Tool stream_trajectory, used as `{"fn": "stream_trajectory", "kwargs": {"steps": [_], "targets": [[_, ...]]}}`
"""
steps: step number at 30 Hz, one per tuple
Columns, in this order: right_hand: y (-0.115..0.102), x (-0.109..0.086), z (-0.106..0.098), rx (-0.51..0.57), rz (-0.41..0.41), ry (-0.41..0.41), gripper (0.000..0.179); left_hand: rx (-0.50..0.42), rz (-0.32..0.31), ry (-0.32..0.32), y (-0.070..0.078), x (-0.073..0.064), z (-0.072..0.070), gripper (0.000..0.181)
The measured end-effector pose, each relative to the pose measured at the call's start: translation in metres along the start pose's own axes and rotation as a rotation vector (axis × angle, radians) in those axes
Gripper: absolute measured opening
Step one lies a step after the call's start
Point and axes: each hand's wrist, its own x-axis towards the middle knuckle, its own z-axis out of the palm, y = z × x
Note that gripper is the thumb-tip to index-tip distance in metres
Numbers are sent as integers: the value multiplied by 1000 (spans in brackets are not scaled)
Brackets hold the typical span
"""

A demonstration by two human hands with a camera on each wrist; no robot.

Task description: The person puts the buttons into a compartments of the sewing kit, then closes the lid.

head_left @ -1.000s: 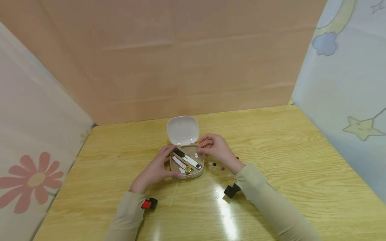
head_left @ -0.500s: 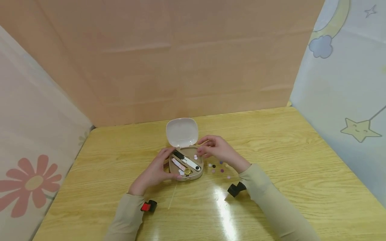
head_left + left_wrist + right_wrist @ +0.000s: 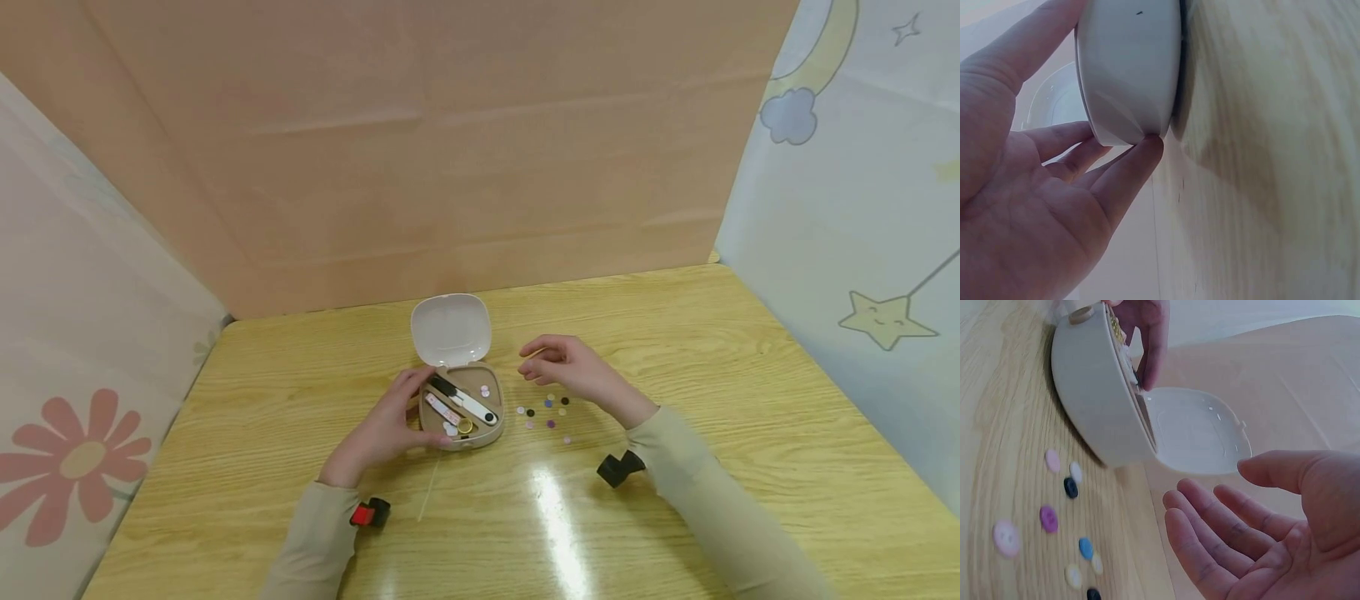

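A small beige box [image 3: 491, 435] stands on the table with its pale lid [image 3: 450, 329] raised. My left hand [image 3: 381, 429] holds its left side, thumb at the front and fingers toward the back; the left wrist view shows the fingertips against the box wall [image 3: 1129, 69]. Inside lie a long white tool with a black end [image 3: 474, 407], a pink-and-white strip [image 3: 441, 408], a gold ring-like piece [image 3: 465, 426] and small pale buttons [image 3: 484, 391]. My right hand [image 3: 577, 371] hovers right of the box, fingers relaxed, holding nothing.
Several loose buttons lie right of the box, among them a purple button [image 3: 1049, 519], a blue button [image 3: 1085, 548] and a black button [image 3: 1070, 487]. A thin pale strand [image 3: 429, 492] lies in front. An orange-brown cloth [image 3: 450, 167] hangs behind the wooden table [image 3: 300, 358].
My right hand has drawn back from over the box's right edge to the right, uncovering more loose buttons. My left hand keeps its hold on the box.
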Motion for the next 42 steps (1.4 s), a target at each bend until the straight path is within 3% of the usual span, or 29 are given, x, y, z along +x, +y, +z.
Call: {"fn": "stream_trajectory", "kwargs": {"steps": [8, 22, 31, 35, 42], "targets": [[13, -14, -19, -74, 23, 32, 36, 9, 11, 3, 0, 1, -1, 104], [34, -36, -43, -63, 40, 63, 40, -60, -7, -8, 0, 3, 0, 102], [45, -46, -52, -227, 31, 107, 34, -42, -8, -1, -1, 4, 0, 102], [48, -48, -53, -228, 12, 97, 32, -44, 3, 4, -2, 3, -1, 101], [52, -48, -56, -187, 5, 72, 32, -84, -2, 7, 14, -1, -1, 98]]}}
